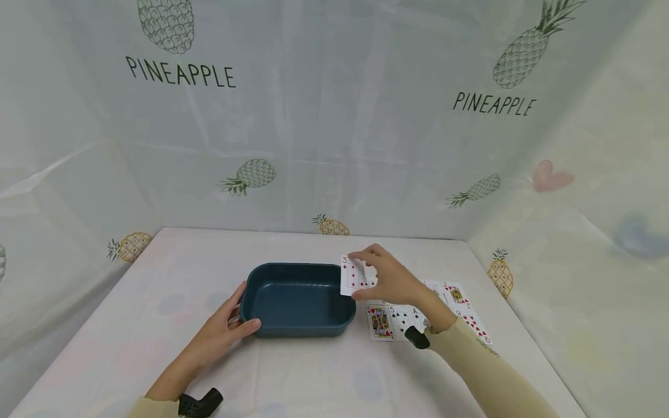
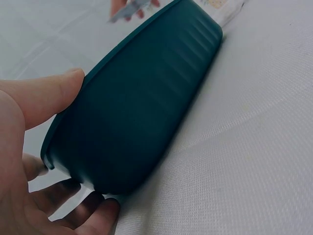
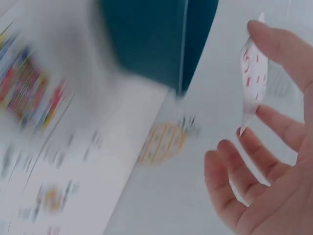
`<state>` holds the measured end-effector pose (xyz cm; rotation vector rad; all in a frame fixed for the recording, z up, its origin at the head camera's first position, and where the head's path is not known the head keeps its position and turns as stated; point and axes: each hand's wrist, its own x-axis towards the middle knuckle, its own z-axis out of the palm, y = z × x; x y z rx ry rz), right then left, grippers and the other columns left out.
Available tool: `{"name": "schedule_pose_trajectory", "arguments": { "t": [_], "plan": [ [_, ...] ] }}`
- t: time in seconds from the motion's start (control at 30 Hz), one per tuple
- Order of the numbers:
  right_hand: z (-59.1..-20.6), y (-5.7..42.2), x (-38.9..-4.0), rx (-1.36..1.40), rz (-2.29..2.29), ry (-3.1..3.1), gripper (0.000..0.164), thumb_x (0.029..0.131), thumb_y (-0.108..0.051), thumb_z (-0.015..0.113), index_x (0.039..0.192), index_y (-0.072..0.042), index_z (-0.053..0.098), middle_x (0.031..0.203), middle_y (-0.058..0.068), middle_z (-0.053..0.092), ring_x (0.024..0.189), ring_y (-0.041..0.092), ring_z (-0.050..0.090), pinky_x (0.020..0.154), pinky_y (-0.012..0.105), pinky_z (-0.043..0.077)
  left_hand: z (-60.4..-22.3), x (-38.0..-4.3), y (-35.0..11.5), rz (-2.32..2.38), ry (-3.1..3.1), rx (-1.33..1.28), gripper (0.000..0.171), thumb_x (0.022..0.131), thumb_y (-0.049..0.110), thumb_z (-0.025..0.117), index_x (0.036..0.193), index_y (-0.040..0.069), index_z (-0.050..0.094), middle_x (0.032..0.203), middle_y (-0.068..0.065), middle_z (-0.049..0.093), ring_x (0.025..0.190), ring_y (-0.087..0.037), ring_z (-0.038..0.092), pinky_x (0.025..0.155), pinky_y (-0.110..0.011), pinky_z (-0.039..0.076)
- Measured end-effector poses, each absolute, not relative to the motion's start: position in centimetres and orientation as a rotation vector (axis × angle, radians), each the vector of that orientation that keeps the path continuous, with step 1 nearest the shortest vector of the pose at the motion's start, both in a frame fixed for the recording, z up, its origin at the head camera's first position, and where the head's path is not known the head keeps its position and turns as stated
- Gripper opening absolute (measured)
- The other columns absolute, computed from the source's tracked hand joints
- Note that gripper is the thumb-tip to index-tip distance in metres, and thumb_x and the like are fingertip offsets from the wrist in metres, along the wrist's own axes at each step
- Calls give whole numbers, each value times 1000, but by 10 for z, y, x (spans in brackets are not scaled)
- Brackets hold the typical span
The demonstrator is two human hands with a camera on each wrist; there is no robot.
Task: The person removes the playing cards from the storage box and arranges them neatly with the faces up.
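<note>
A dark teal rectangular tub [image 1: 298,331] stands on the table. My left hand [image 1: 223,325] holds its left end, with the thumb on the rim and the fingers round the corner [image 2: 98,142]. Over the tub's right end, my right hand [image 1: 389,280] pinches a playing card [image 1: 348,277] between thumb and fingers. The card has red diamonds and is slightly bowed in the right wrist view [image 3: 254,78]. Face-up playing cards [image 1: 380,323] lie in rows right of the tub, partly hidden by my right hand and forearm.
A pale cloth covers the table [image 1: 303,383]. Behind it hangs a pineapple-print curtain [image 1: 334,133], which also runs down both sides. The tub's interior shows bare in the head view. In the right wrist view the laid-out cards [image 3: 29,88] are blurred.
</note>
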<state>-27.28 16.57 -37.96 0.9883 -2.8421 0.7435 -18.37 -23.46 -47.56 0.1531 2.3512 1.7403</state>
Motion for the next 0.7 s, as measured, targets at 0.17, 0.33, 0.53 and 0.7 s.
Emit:
{"name": "schedule_pose_trajectory", "arguments": {
  "t": [0.17, 0.33, 0.53, 0.7],
  "plan": [
    [-379, 223, -269, 993, 735, -2841, 85, 80, -34, 96, 154, -19, 57, 138, 2, 54, 117, 21, 56, 86, 35, 57, -476, -183, -235, 1745, 2357, 157, 97, 105, 33, 70, 172, 31, 1, 173, -28, 18, 152, -49, 37, 108, -44, 55],
    [-390, 280, -262, 1020, 693, -2858, 83, 81, -33, 95, 153, -16, 57, 138, 1, 54, 116, 18, 56, 87, 35, 57, -476, -182, -235, 1739, 2355, 162, 96, 105, 34, 70, 172, 32, 1, 173, -28, 17, 152, -49, 37, 109, -47, 54],
    [-399, 343, -251, 985, 532, -2885, 80, 80, -34, 96, 148, -12, 61, 134, 3, 58, 117, 28, 59, 86, 38, 57, -475, -182, -234, 1743, 2359, 175, 96, 105, 33, 69, 172, 31, 1, 173, -28, 18, 152, -50, 37, 107, -44, 55],
    [-409, 392, -246, 900, 397, -2886, 80, 73, -33, 100, 142, -10, 66, 126, 2, 61, 113, 27, 60, 86, 39, 57, -476, -182, -234, 1739, 2367, 175, 96, 105, 33, 69, 173, 30, 2, 172, -28, 19, 152, -49, 39, 106, -41, 56]
  ]
}}
